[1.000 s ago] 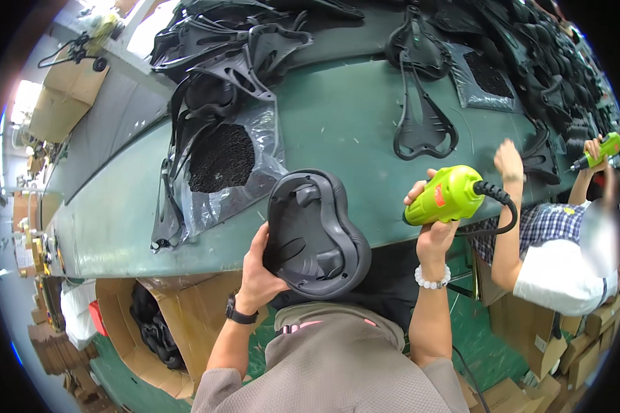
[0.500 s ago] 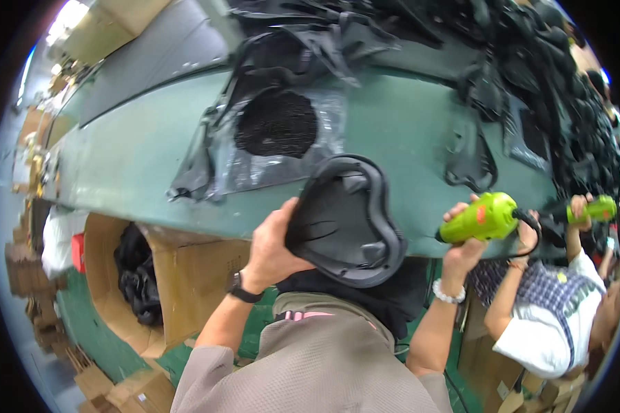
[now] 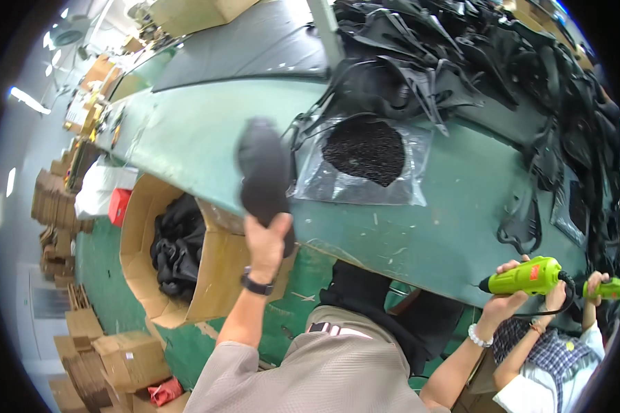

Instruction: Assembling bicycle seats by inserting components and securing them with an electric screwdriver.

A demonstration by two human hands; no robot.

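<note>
My left hand (image 3: 267, 241) is closed around one end of a black moulded shell (image 3: 263, 168), lifted over the table edge and the cardboard box. The shell is tilted so its smooth outer side shows, blurred by motion; its hollow is hidden. My right hand (image 3: 504, 303) grips a lime-green electric screwdriver (image 3: 530, 276), its dark tip pointing left over the table's front edge. A clear plastic bag (image 3: 410, 182) lies on the green table, with a heap of small black pieces (image 3: 365, 153) on it, probably screws.
Below my left hand stands an open cardboard box (image 3: 139, 237) with black parts (image 3: 179, 248) inside. Many black moulded parts (image 3: 461, 69) are piled along the table's far right. At right, a co-worker (image 3: 554, 351) holds another green screwdriver (image 3: 610, 288). Flattened cartons (image 3: 62, 189) stack at left.
The black shell has moved left, away from my front, and turned from showing its hollow to showing its outer side. My view has swung left. My right hand still holds the screwdriver.
</note>
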